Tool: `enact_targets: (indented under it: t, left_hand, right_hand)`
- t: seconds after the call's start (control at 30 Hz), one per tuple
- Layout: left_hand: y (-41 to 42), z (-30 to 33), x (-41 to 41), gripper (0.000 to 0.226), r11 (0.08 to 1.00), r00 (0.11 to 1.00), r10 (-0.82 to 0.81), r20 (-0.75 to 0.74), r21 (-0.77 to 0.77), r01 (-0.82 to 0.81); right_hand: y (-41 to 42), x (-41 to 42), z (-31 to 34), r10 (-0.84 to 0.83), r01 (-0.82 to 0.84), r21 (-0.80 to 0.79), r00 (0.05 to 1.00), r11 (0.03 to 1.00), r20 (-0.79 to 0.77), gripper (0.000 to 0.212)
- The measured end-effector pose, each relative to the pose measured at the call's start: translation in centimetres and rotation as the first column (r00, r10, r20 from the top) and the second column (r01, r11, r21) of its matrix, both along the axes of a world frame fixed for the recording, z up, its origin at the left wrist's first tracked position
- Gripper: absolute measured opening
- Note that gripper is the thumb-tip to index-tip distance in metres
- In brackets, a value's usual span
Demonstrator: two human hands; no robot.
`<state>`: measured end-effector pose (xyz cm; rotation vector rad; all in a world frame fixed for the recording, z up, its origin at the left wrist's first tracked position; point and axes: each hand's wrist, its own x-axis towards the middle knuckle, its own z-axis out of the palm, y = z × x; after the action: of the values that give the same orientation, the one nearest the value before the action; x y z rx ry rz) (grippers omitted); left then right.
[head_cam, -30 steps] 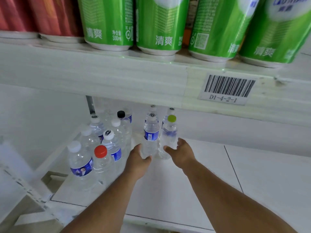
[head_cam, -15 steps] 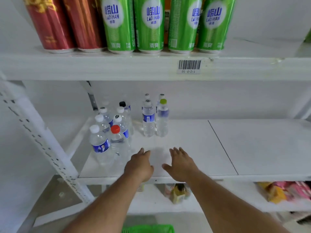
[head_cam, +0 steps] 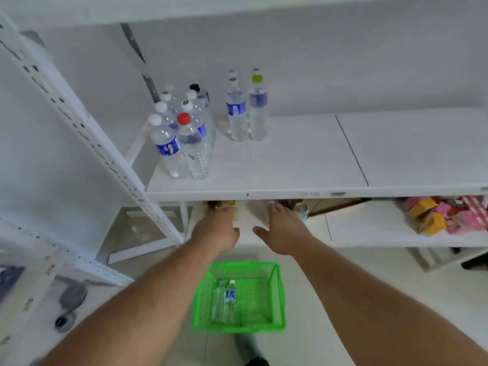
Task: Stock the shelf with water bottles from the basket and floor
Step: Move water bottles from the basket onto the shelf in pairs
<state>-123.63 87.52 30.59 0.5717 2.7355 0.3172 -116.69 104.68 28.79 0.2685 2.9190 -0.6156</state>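
Both hands empty, fingers spread: left hand (head_cam: 219, 228), right hand (head_cam: 284, 229). Next btls (head_cam: 225, 299) lie in green basket (head_cam: 277, 294) below. Grab by body, stand beside shelf (head_cam: 290, 165) pair (head_cam: 247, 112).

the shelf (head_cam: 290, 165) was plain white, its upright post (head_cam: 87, 133) white with a row of dark slots. the water bottles (head_cam: 184, 138) were clear with blue labels; most caps were white, one red (head_cam: 183, 118), one black (head_cam: 194, 87), one yellow-green (head_cam: 257, 78). the basket (head_cam: 277, 294) was bright green mesh. pink and yellow packets (head_cam: 446, 215) lay on the lower shelf.
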Motion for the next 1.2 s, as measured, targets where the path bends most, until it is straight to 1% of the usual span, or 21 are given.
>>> enact_targets:
  t: [0.07,0.17,0.27,0.37,0.5,0.6,0.67,0.73,0.83,0.93,1.03,1.13,1.2]
  left_hand:
    - [-1.6,-1.3,2.3,0.059,0.999,0.999,0.004,0.044,-0.051,-0.001]
    - [-4.4,-3.2,4.9,0.066,0.994,0.992,0.042,0.119,-0.102,-0.029]
    - [-7.2,-5.1,6.6,0.065,0.990,0.979,0.100,0.178,-0.117,-0.080]
    - [-9.9,-6.7,7.0,0.066,0.982,0.967,0.130,0.219,-0.163,-0.095]
    - [-13.9,-8.7,5.9,0.054,0.986,0.957,0.115,0.268,-0.148,-0.077]
    - [-17.8,-10.4,4.1,0.059,0.987,0.938,0.138,0.319,-0.128,-0.102]
    - [-20.8,-11.9,2.7,0.064,0.983,0.920,0.162,0.357,-0.135,-0.121]
    - [-23.6,-13.6,1.2,0.069,0.982,0.905,0.170,0.390,-0.145,-0.122]
    - [-26.8,-16.5,-1.0,0.069,0.984,0.886,0.156,0.437,-0.144,-0.103]
    - [-28.4,-19.3,-2.6,0.068,0.985,0.867,0.133,0.480,-0.163,-0.061]
    - [-28.2,-22.3,-3.8,0.068,0.986,0.847,0.117,0.518,-0.166,-0.035]
    - [-26.8,-26.2,-4.8,0.064,0.990,0.825,0.127,0.550,-0.122,-0.071]
    - [-25.6,-29.5,-5.2,0.062,0.988,0.802,0.154,0.578,-0.066,-0.142]
  right_hand:
    - [-1.1,2.6,-1.8,0.004,-0.002,-0.044,0.999,0.999,0.054,0.073]
    - [-2.6,5.7,-4.2,0.010,0.003,-0.083,0.987,0.997,0.158,0.078]
    - [-3.8,7.6,-6.0,0.015,0.003,-0.086,0.978,0.996,0.210,0.081]
    - [-4.8,8.2,-7.3,-0.026,0.048,-0.088,0.970,0.995,0.240,0.082]
    - [-7.0,7.4,-9.0,-0.096,0.122,-0.072,0.953,0.990,0.287,0.082]
    - [-10.1,5.9,-10.5,-0.144,0.170,-0.054,0.935,0.984,0.323,0.081]
    - [-12.9,4.9,-11.6,-0.160,0.191,-0.047,0.914,0.981,0.374,0.081]
    - [-15.5,3.9,-13.0,-0.172,0.207,-0.038,0.887,0.978,0.429,0.081]
    - [-18.4,3.2,-15.3,-0.190,0.231,-0.022,0.845,0.973,0.500,0.082]
    - [-19.8,2.8,-17.5,-0.209,0.251,-0.002,0.809,0.968,0.549,0.081]
    - [-20.1,1.9,-19.8,-0.232,0.275,0.008,0.793,0.961,0.564,0.080]
    - [-19.5,0.2,-23.4,-0.249,0.308,-0.009,0.787,0.951,0.564,0.078]
    - [-19.2,-1.2,-26.9,-0.242,0.315,-0.034,0.788,0.949,0.566,0.077]
